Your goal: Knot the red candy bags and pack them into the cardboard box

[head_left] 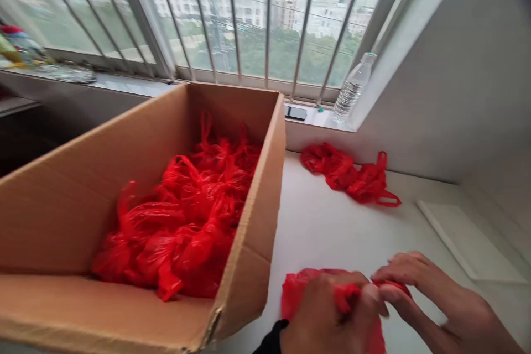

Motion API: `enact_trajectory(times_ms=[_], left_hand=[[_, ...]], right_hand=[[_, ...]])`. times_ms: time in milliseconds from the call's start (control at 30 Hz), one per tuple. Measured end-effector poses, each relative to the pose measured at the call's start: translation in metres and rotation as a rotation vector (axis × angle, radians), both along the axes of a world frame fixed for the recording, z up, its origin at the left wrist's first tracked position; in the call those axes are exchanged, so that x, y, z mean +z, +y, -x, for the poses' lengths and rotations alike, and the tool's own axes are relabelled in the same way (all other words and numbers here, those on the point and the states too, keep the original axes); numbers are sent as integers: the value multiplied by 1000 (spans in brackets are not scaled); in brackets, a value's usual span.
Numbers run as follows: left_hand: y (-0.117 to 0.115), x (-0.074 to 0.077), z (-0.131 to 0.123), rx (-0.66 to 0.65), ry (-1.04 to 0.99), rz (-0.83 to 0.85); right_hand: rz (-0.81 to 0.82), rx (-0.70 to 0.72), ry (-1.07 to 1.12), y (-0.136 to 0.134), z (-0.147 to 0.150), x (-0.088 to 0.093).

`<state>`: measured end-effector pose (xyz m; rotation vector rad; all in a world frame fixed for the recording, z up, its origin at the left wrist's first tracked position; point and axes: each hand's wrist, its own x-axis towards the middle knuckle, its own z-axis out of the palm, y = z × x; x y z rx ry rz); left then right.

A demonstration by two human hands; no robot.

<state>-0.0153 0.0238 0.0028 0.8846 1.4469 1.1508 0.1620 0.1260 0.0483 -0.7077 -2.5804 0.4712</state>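
While the red bag [295, 292] lies under them, left hand [332, 315] and right hand [435, 293] pinch its top.

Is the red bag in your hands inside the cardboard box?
No, the left hand and right hand hold the red bag on the white table, beside the cardboard box.

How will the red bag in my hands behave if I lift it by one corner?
Probably floppy: the red bag is thin, crumpled film that bunches between the left hand and right hand. Likely very light, and it may slip, since the film looks glossy.
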Motion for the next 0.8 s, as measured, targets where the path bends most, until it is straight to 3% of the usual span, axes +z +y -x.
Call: enact_trajectory(times_ms=[67,167,267,333,467,633,800], left_hand=[[1,2,8,-24,-117,88],[9,-2,19,-142,-282,-85],[15,-9,24,-214,-235,-205],[16,-12,24,-238,-159,-264],[14,-16,18,-199,30,-413],[17,-32,9,-1,443,-626],[21,-51,5,106,570,-726]], right_hand=[[116,-56,-18,-2,2,8],[300,-100,-64,-10,3,11],[472,-78,-63,-13,6,2],[505,-112,7,-12,12,-9],[639,-91,36,-4,25,-29],[817,-185,-34,4,26,-36],[957,-36,-104,10,20,-44]])
